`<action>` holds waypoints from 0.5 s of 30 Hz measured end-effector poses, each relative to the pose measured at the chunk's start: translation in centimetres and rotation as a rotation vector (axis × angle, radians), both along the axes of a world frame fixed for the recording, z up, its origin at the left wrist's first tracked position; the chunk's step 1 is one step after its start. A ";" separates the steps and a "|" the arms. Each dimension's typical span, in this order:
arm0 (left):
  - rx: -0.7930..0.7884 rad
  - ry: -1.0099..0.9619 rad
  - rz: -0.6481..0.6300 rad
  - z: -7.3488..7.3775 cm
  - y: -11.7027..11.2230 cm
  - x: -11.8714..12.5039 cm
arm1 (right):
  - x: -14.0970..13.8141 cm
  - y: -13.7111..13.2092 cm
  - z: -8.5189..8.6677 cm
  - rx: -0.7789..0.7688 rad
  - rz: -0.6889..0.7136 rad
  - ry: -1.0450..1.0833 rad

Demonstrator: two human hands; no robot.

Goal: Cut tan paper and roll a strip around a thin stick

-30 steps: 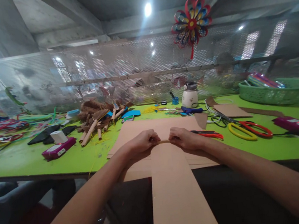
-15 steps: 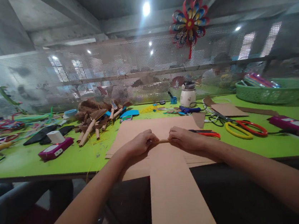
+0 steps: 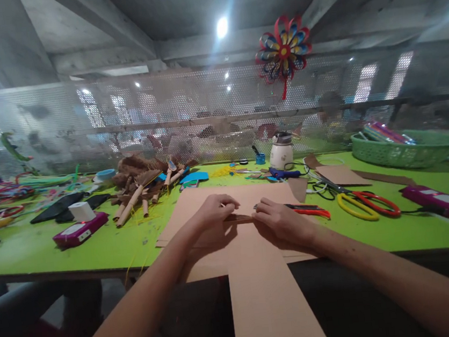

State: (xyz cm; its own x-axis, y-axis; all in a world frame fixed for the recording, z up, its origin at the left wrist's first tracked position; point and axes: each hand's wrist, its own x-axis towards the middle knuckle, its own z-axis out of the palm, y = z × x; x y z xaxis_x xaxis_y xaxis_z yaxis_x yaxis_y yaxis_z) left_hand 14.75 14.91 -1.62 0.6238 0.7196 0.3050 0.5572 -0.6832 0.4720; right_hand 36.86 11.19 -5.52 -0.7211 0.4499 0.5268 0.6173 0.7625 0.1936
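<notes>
A long strip of tan kraft paper [image 3: 269, 293] runs toward me over the table's front edge. Its far end is folded into a narrow layered band [image 3: 240, 218]. My right hand [image 3: 279, 220] pinches the right end of this band, fingers on top. Curled loosely over the left end is my left hand [image 3: 215, 213], thumb and forefinger raised slightly; its lower fingers are partly hidden. Larger kraft paper sheets [image 3: 195, 199] lie flat under both hands. Red-handled scissors [image 3: 312, 211] rest just beyond my right hand, their blades partly covered.
Yellow-and-red-handled scissors [image 3: 358, 206] and a purple power strip [image 3: 439, 201] lie right, before a green basket [image 3: 405, 156]. A jar-shaped bottle [image 3: 280, 154] and a blue glue gun [image 3: 285, 173] stand behind. Left are paper rolls [image 3: 131, 205] and another purple power strip [image 3: 80, 230].
The folded band now shows several layered edges. My left thumb and forefinger have lifted a little, and the strip's near end has shifted toward me. The view has tilted slightly up.
</notes>
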 end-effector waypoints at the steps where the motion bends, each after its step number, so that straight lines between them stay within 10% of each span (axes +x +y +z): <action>1: -0.083 -0.024 0.020 0.3 0.5 0.3 | 0.0 -0.1 0.0 0.025 0.003 -0.004; 15: -0.472 -0.012 -0.184 1.0 -0.3 -0.2 | 0.0 -0.5 0.5 0.211 0.003 0.055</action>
State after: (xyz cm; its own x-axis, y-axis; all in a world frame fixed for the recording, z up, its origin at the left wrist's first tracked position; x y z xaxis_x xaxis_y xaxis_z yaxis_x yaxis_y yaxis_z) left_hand 14.59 14.59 -0.58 0.7516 0.6593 -0.0192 0.4402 -0.4797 0.7590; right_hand 36.86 10.68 -5.01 -0.6902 0.3234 0.6473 0.6287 0.7109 0.3152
